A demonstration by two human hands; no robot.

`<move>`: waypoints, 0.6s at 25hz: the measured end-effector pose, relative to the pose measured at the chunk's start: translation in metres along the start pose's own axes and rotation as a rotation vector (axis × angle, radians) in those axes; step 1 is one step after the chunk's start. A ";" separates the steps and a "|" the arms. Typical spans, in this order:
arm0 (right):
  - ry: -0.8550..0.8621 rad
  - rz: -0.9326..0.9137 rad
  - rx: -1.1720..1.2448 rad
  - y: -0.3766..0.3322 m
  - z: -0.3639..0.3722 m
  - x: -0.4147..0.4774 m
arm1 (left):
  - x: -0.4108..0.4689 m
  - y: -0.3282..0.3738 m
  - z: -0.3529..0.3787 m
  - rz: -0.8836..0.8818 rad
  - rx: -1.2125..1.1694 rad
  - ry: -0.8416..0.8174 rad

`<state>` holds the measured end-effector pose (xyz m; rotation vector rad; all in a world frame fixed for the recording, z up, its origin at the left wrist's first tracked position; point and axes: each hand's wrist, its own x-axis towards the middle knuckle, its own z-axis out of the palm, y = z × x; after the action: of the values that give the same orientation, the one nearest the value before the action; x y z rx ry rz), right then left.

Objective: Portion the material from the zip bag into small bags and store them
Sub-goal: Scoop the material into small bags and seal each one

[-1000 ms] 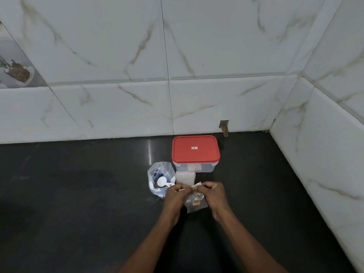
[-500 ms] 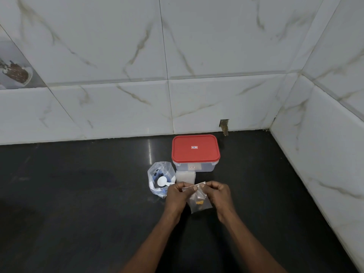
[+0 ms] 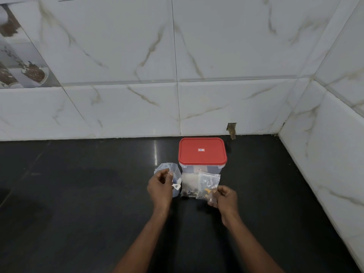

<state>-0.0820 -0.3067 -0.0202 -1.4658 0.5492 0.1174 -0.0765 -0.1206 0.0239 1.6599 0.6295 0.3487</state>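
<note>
R hand [image 3: 223,198] pinches small bag [image 3: 207,184] in front of red-lid box [image 3: 202,152]. L hand [image 3: 159,187] by zip bag [image 3: 175,173], left of box; fingers half-curled, cannot tell if gripping.

counter [image 3: 78,194]: glossy black stone | lid [image 3: 202,152]: smooth red plastic | small bag [image 3: 208,183]: clear film

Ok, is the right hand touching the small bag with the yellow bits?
Touching. The head view shows the right hand pinching the small bag by its lower corner, fingertips overlapping the plastic.
</note>
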 end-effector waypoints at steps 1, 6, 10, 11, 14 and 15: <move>-0.008 0.012 0.002 -0.002 0.004 0.005 | 0.003 -0.002 -0.006 0.002 0.042 0.068; 0.037 -0.079 -0.231 -0.019 0.044 0.015 | 0.008 -0.001 -0.024 -0.041 0.143 0.185; 0.111 -0.228 -0.725 -0.021 0.056 0.016 | 0.018 -0.015 -0.026 -0.138 0.255 0.103; 0.101 -0.256 -0.813 -0.021 0.057 0.014 | 0.020 -0.018 -0.026 -0.158 0.265 0.089; 0.108 -0.357 -1.073 -0.024 0.059 0.006 | 0.022 -0.020 -0.026 -0.187 0.271 0.045; 0.132 -0.455 -1.106 -0.025 0.060 0.001 | 0.022 -0.021 -0.026 -0.194 0.271 0.032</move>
<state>-0.0537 -0.2521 0.0024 -2.6561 0.2167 -0.0560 -0.0778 -0.0847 0.0063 1.8342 0.8854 0.1542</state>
